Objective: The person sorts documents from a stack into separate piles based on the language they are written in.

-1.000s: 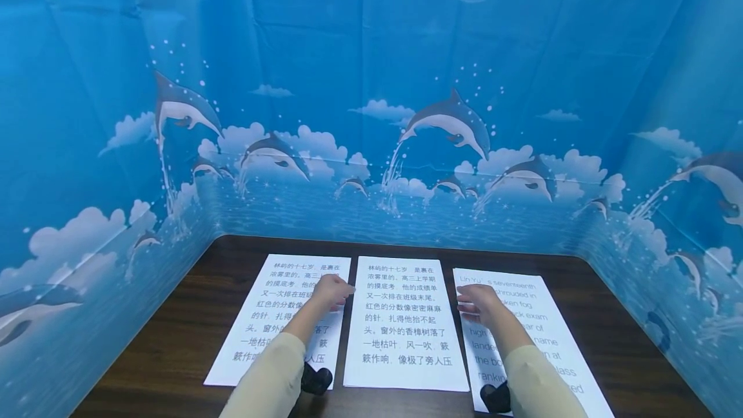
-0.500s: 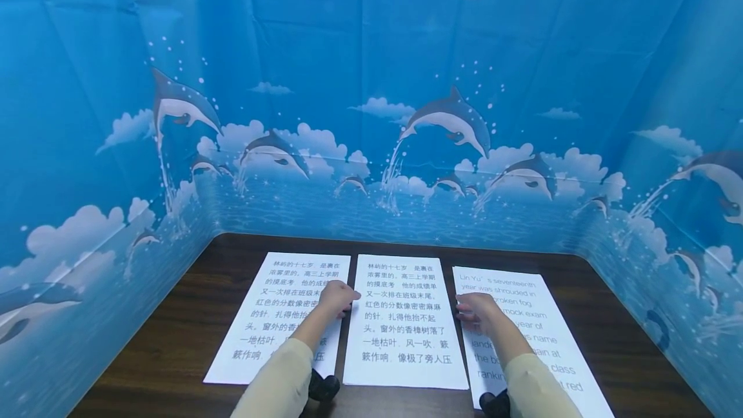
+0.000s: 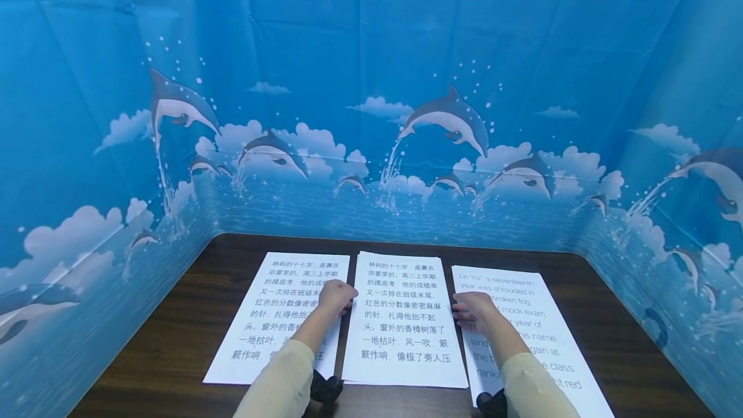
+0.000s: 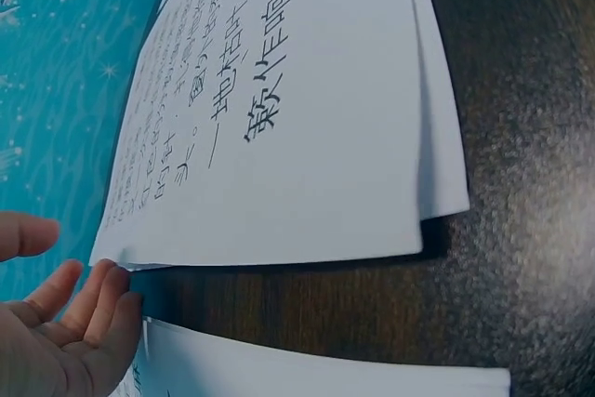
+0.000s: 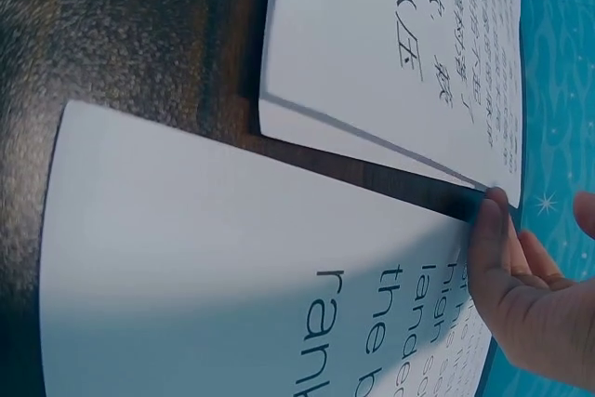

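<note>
Remotely, via wrist views, I saw the left hand (image 4: 70, 337) and right hand (image 5: 535, 299), fingers loosely extended, gripping nothing, touching opposite edges of the middle paper stack (image 3: 402, 321); only the head view caught "Lin Yu's seventeenth" on the right sheet (image 3: 540, 328).

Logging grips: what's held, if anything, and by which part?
No pinch shows: the left hand and right hand touch the middle Chinese-text sheet at its side edges; whether they support it cannot be told.

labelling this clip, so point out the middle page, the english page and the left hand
Middle page (image 3: 403, 320): head view, centre of its printed face
English page (image 3: 540, 326): head view, right part of its face
Left hand (image 3: 334, 296): head view, back of the hand
</note>
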Available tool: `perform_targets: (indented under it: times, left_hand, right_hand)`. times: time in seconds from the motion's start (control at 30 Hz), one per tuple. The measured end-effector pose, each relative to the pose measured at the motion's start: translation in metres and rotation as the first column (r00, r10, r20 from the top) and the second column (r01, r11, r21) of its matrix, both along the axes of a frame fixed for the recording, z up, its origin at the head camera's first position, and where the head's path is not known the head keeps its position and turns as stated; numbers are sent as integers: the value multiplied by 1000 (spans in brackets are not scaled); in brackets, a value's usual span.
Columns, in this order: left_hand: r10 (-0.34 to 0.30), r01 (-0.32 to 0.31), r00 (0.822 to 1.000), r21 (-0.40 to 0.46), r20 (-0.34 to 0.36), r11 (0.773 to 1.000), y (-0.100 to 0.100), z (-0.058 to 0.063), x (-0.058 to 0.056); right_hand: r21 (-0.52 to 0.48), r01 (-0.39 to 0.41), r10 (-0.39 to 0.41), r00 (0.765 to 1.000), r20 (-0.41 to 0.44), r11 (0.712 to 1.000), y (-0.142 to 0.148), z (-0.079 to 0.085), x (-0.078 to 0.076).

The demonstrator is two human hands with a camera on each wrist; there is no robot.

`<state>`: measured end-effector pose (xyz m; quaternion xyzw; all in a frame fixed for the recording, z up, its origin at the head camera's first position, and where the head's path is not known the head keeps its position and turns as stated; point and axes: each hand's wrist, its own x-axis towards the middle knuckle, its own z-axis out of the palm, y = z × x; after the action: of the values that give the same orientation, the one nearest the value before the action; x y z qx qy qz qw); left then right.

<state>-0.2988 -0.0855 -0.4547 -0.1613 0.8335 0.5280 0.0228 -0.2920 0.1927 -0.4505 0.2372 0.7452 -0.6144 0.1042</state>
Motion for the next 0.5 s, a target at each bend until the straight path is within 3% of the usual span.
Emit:
perform_targets:
  times: [0.27, 0.37, 0.5]
  left_hand:
    - [9, -2, 999, 183, -40, 983, 5, 0, 2]
    - [13, -10, 1000, 195, -16, 981, 6, -1, 2]
    - [0, 1, 1000, 144, -8, 990, 6, -4, 3]
  right_hand:
    - [-37, 24, -25, 1000, -7, 999, -5, -2, 0]
    - [-38, 14, -14, 1000, -8, 999, -7, -4, -1]
    - [1, -6, 6, 1000, -9, 1000, -10, -7, -1]
